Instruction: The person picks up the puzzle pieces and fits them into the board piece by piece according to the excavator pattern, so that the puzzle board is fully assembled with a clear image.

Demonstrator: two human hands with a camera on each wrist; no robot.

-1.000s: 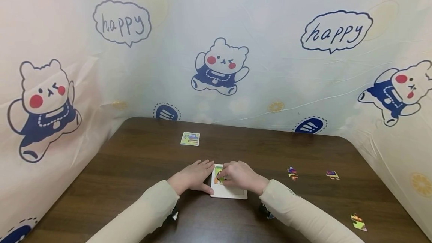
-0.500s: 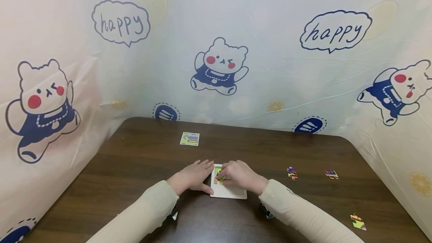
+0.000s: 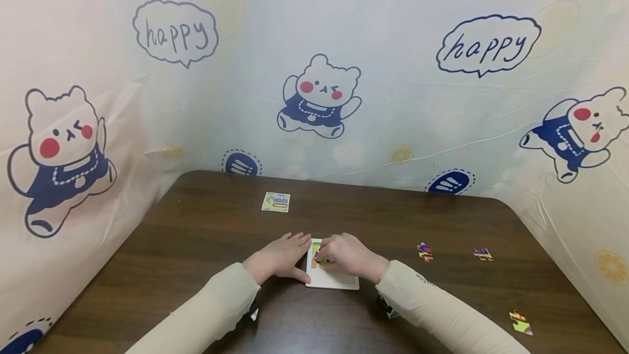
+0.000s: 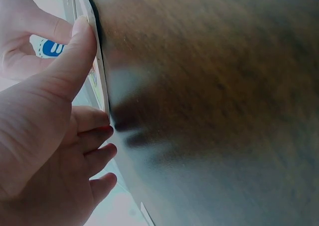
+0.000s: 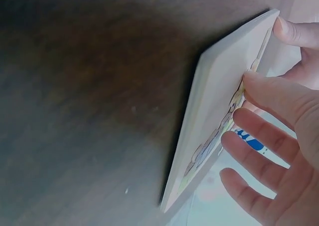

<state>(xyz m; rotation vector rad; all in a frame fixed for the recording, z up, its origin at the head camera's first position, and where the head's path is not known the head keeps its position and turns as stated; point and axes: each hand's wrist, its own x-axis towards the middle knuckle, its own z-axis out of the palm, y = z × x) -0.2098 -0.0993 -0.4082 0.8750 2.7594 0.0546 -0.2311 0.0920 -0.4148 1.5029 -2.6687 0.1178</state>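
A white puzzle tray (image 3: 334, 282) lies flat on the table between my hands, with colourful jigsaw pieces (image 3: 316, 247) along its far left part. My left hand (image 3: 280, 257) rests at the tray's left edge, fingers extended. Its thumb touches the near left corner, seen also along the tray's rim (image 4: 101, 66) in the left wrist view. Over the tray, my right hand (image 3: 351, 255) pinches a puzzle piece with thumb and index finger. Its other fingers are spread loosely beside the tray in the right wrist view. That piece is mostly hidden by the hand.
Loose puzzle pieces lie to the right: one purple and orange piece (image 3: 425, 252), one purple piece (image 3: 484, 254), and one green and orange piece (image 3: 521, 323) nearer the front. A square picture card (image 3: 276, 202) sits toward the back of the brown table (image 3: 211, 228). Printed cloth surrounds it.
Both hands and the tray stay in nearly the same place. The right fingers shift only very slightly at the piece; the whole view drifts a little.
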